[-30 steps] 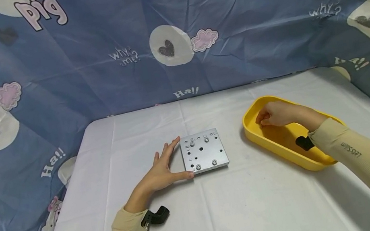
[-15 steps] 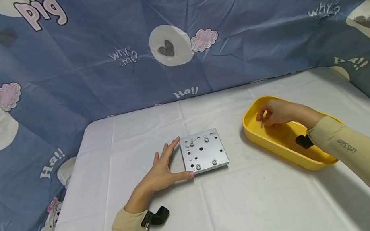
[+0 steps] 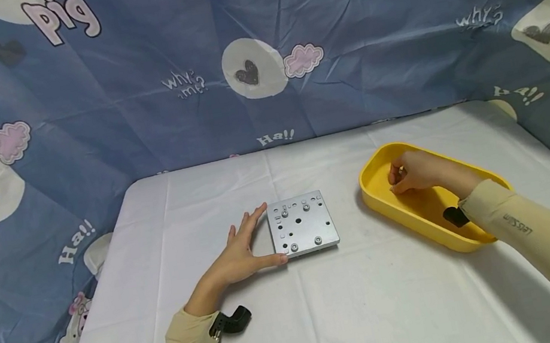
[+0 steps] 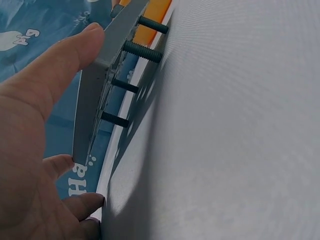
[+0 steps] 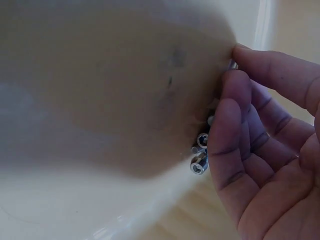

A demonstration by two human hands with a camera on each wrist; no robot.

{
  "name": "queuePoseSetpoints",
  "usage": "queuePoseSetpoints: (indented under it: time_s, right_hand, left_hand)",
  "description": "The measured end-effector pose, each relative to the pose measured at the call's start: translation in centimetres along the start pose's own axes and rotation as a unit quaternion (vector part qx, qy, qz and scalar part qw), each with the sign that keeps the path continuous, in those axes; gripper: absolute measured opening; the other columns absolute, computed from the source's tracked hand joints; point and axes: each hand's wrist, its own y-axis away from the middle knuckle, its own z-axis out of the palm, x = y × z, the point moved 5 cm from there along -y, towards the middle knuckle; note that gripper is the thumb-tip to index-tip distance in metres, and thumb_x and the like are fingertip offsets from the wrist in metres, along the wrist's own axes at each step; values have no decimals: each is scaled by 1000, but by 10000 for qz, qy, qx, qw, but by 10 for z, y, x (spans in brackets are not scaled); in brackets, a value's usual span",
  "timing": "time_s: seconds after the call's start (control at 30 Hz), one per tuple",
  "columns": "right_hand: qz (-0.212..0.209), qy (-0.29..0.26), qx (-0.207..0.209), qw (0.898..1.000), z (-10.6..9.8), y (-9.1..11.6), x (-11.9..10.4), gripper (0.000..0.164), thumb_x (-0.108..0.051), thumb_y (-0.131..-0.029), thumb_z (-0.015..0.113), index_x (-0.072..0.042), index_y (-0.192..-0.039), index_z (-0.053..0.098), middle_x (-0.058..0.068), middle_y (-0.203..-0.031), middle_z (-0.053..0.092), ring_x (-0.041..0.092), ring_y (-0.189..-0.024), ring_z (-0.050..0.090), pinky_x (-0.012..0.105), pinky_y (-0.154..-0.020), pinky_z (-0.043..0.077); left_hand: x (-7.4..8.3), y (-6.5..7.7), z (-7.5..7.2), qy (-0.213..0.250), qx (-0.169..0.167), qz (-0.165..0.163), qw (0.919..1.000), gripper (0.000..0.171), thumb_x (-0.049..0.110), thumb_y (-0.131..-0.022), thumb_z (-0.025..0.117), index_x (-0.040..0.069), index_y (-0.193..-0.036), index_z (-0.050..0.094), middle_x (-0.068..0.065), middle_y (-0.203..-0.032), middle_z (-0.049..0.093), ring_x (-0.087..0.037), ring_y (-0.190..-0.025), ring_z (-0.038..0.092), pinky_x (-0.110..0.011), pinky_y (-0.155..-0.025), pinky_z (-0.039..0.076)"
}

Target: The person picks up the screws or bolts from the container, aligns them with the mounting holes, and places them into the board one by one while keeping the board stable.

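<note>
Left hand: spread wide, thumb at the near corner, a fingertip at the far one — press lightly, just enough to stop sliding.
Metal plate: lying near mid-bench, left edge touching the left hand; best held square while reaching elsewhere.
Fitted screws: four heads on top, threaded ends jutting out below; avoid bearing down hard, perhaps liable to rock.
Yellow tray: right of the plate, well apart; work low over the floor, without leaning on the rim.
Right hand: inside the tray, pinched narrow on a probable screw, little showing — grip firmly, thread left free if possible.
Loose screws: just beside the curled fingers; cannot tell whether held or merely lying there. Separate before lifting, taking only one.
</note>
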Motion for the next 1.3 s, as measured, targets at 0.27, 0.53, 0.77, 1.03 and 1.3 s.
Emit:
queuePoseSetpoints:
  time_s: [0.27,0.53,0.77,1.03,1.3]
  right_hand:
    - [-71,128,158,9998,2,7,9,20,-20,-96,82,-4,-94,70,0,-76,62,13,-66,53,23,-60,44]
    - [127,-278,36,9995,3,15,23,17,-14,-97,78,-1,-99,67,1,-72,62,13,-64,56,24,-56,48]
    - [186,-496,0,9986,4,19,26,19,-15,-98,78,0,-100,66,2,-74,64,13,-64,57,23,-55,49]
    - [237,-560,-10,9981,4,21,29,20,-16,-98,79,1,-100,67,1,-76,66,13,-66,59,22,-57,51]
    - [121,-467,-38,9988,4,25,29,15,-14,-97,78,-1,-91,71,0,-74,69,12,-66,61,22,-57,51]
  left_hand:
    - [0,-1,1,-26,-25,39,10000,122,48,-79,95,37,-173,18,-5,-182,14,-34,-170,-4,-60,-135,-16]
    - [0,-1,-1,-25,-3,70,10000,122,47,-79,95,36,-173,19,-6,-182,15,-34,-170,-4,-59,-135,-16]
    - [0,-1,-1,-9,-18,75,10000,122,47,-79,95,36,-173,18,-5,-182,15,-33,-170,-4,-59,-135,-16]
    - [1,0,-2,-88,-62,161,9998,121,47,-80,94,33,-174,18,-2,-182,15,-33,-170,-2,-59,-135,-15]
    - [2,-1,-1,-156,-89,317,9993,121,45,-82,92,26,-174,16,0,-182,13,-35,-170,-3,-62,-134,-16]
